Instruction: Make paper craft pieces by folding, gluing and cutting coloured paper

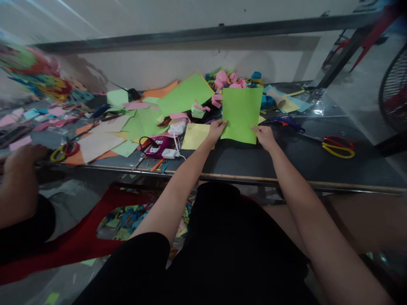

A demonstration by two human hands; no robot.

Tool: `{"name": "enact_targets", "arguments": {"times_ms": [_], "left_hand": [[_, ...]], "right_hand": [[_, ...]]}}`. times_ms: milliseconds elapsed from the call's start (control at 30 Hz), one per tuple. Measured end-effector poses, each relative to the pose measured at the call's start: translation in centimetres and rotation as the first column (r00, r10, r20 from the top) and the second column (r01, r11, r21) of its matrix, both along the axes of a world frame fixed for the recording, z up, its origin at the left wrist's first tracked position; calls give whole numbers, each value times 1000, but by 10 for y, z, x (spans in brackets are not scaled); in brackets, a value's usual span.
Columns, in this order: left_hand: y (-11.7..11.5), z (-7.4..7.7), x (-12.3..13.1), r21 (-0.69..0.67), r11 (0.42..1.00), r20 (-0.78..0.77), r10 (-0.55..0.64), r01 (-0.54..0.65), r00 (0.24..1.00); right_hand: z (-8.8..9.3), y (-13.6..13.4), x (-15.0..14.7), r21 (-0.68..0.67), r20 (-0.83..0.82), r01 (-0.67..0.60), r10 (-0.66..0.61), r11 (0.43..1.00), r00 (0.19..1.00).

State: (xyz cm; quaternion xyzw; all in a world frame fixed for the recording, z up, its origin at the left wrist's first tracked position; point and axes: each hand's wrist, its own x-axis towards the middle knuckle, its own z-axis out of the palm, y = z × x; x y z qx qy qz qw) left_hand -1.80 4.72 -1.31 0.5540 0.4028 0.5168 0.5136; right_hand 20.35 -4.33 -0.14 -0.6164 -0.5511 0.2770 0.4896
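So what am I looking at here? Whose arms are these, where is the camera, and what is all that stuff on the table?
The camera sits on a person's head and looks forward and down, so the two bare arms reaching out from the bottom are that person's own. There is no machine. The left hand and the right hand each pinch a bottom corner of a green paper sheet, holding it up over the dark table. On the table lie more coloured paper sheets, a yellow sheet, pink paper curls, a blue glue gun, red and yellow scissors and a purple device with white cables. At the far left, another person's hand rests by the table edge.
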Motion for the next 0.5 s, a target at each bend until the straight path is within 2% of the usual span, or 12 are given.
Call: {"name": "enact_targets", "arguments": {"times_ms": [100, 167, 267, 500], "left_hand": [[3, -3, -1, 15, 999, -6, 31, -30, 1000], [6, -6, -1, 21, 999, 1, 44, -44, 999], [9, -10, -2, 19, 999, -19, 52, -51, 998], [9, -5, 0, 3, 993, 28, 114, -114, 993]], "right_hand": [[8, -7, -3, -114, -6, -82, 82, 990, 997], [13, -12, -5, -142, 3, -70, 71, 987, 997], [17, -16, -7, -129, -11, -28, 27, 991, 1000], [12, -13, -6, -93, 53, -84, 90, 992, 995]]}}
